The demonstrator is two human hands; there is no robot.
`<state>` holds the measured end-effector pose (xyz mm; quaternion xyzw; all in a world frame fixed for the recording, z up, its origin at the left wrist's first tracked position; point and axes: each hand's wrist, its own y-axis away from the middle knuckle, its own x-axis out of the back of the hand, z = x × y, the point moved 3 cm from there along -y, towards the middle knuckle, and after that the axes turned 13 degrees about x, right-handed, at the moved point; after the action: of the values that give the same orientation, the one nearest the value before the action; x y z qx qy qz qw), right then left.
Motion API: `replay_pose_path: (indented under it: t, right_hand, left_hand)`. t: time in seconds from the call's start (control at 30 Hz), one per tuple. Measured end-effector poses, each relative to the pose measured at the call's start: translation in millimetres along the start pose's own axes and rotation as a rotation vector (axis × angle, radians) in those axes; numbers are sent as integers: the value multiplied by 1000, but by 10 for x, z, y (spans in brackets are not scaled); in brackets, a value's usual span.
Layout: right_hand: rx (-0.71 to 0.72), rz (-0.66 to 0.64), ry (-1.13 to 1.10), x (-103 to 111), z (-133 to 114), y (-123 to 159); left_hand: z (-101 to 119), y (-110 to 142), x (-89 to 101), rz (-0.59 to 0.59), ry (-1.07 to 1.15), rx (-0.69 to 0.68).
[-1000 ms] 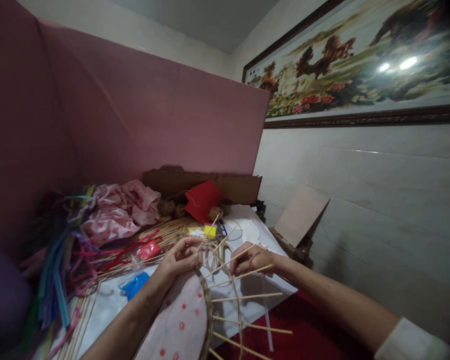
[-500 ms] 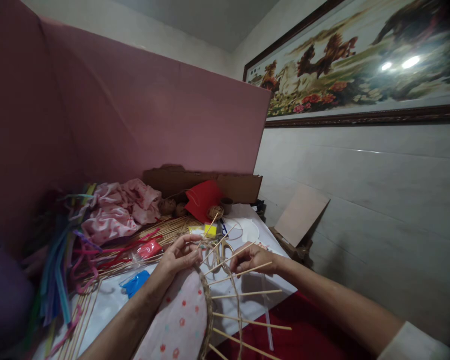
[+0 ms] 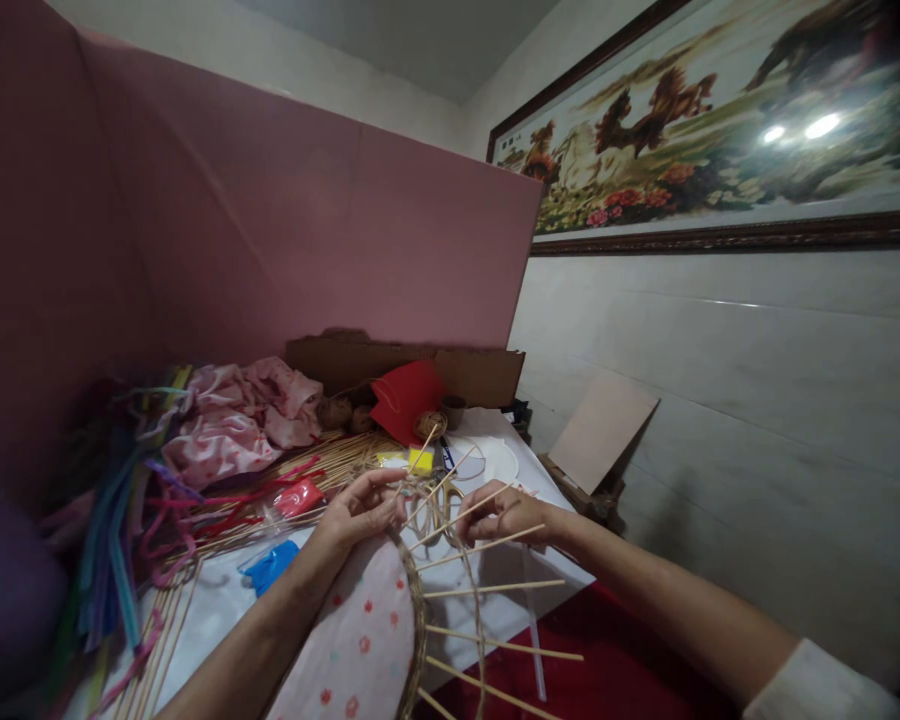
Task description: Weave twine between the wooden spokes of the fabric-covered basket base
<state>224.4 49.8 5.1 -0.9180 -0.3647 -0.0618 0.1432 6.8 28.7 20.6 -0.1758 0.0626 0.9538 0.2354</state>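
A round piece covered in pink floral fabric (image 3: pixel 366 640) lies at the bottom centre. Brown twine is woven round its edge (image 3: pixel 418 610), and thin wooden sticks (image 3: pixel 495 588) fan out from it. My left hand (image 3: pixel 366 508) is closed at the top of this edge, thumb and fingers pinching it near a stick. My right hand (image 3: pixel 501 515) is closed at the right, fingertips on the brown twine (image 3: pixel 477 610), which hangs down across the sticks. Gold-handled scissors (image 3: pixel 445 508) lie behind the sticks, between the hands, partly covered.
Left of my hands are crumpled pink fabric (image 3: pixel 232 415), coloured pipe cleaners (image 3: pixel 112 560), a blue packet (image 3: pixel 271 566) and a red packet (image 3: pixel 298 497). Behind stand a red sheet (image 3: pixel 409 400), a twine ball (image 3: pixel 430 426) and a cardboard strip (image 3: pixel 480 378). A clear stick (image 3: pixel 536 640) lies at right.
My right hand and forearm have shifted very slightly. My left hand and the fabric-covered piece have stayed in place.
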Motion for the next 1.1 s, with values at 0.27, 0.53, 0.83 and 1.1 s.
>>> replay_pose_path:
  t: [0.27,0.53,0.83,1.1]
  right_hand:
    - [51,209,-286,-151,-156,-123]
    - [18,308,-479,-260,-84,-273]
    - [24,227,-566,-245,-26,-387]
    - [5,86,-591,-215,-60,-560]
  left_hand:
    - [-35,-54,23,-35,50,-15]
    - [-48,-131,95,-71,69,-54]
    - [-82,-182,120,-112,52,-44]
    - [-109,-140,61,-79,70,-51]
